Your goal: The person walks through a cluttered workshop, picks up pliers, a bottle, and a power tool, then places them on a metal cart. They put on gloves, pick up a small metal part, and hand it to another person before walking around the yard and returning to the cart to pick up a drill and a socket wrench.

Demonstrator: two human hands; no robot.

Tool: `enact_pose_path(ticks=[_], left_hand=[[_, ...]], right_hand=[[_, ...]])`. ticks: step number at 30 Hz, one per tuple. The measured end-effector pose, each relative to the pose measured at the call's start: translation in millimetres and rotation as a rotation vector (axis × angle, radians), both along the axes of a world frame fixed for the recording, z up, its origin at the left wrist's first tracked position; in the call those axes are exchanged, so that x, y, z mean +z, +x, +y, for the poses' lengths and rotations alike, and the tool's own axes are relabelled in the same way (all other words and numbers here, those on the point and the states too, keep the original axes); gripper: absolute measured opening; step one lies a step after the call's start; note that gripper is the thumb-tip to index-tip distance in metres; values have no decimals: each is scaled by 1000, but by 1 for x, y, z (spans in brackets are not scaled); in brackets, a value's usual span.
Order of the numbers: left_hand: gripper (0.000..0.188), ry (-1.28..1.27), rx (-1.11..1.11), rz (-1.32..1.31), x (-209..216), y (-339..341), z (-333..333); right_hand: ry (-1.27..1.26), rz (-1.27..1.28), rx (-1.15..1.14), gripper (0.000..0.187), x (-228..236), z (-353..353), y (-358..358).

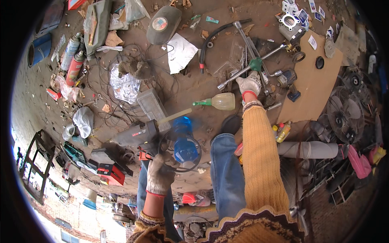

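Observation:
My left hand (160, 175), in a pale knit glove, is closed at the lower end of a dark grey power tool (139, 133); the fingers partly hide its grip. A loop of black cord (197, 161) runs from that hand around a translucent blue plastic container (185, 149). A pale rod (175, 116) sticks out past the tool. Farther right, my right hand (249, 84), also gloved, reaches to the four-way lug wrench (255, 63) and is closed at its green hub. The wrench's metal arms spread over the dirt ground. Beside the right hand lies a clear squeeze bottle with a green nozzle (223, 101).
A cordless impact driver (288, 82) lies right of the wrench, by a cardboard sheet (312, 89). A metal part with a flange (291, 24) stands beyond. Spray cans (75, 68), tangled wires and a clear plastic case (153, 106) are at left. Fan-like parts (344, 107) crowd the right.

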State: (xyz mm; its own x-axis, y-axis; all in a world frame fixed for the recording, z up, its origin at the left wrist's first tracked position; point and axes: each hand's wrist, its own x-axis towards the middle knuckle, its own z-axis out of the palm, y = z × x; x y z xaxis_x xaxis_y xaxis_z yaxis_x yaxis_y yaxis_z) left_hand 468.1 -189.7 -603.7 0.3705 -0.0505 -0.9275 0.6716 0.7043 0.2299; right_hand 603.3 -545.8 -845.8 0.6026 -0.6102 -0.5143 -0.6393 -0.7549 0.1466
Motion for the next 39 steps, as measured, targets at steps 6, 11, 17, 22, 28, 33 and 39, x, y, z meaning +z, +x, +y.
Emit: enact_pose_path(ticks=[6, 11, 17, 22, 28, 33, 39], left_hand=[[53, -93, 109, 82, 1, 1, 4], [49, -80, 105, 97, 4, 2, 4], [38, 83, -81, 50, 2, -1, 0], [29, 23, -71, -73, 0, -3, 1], [52, -111, 161, 51, 0, 2, 3], [52, -80, 170, 44, -1, 0, 9], [51, 12, 135, 115, -3, -5, 3]], right_hand=[[37, 97, 26, 64, -13, 2, 3], [139, 234, 139, 50, 14, -4, -37], [218, 134, 126, 43, 84, -20, -112], [447, -245, -390, 43, 85, -50, -120], [-6, -399, -183, 48, 30, -77, -69], [-81, -388, -76, 40, 10, -77, -34], [3, -23, 296, 66, -4, -60, -14]])
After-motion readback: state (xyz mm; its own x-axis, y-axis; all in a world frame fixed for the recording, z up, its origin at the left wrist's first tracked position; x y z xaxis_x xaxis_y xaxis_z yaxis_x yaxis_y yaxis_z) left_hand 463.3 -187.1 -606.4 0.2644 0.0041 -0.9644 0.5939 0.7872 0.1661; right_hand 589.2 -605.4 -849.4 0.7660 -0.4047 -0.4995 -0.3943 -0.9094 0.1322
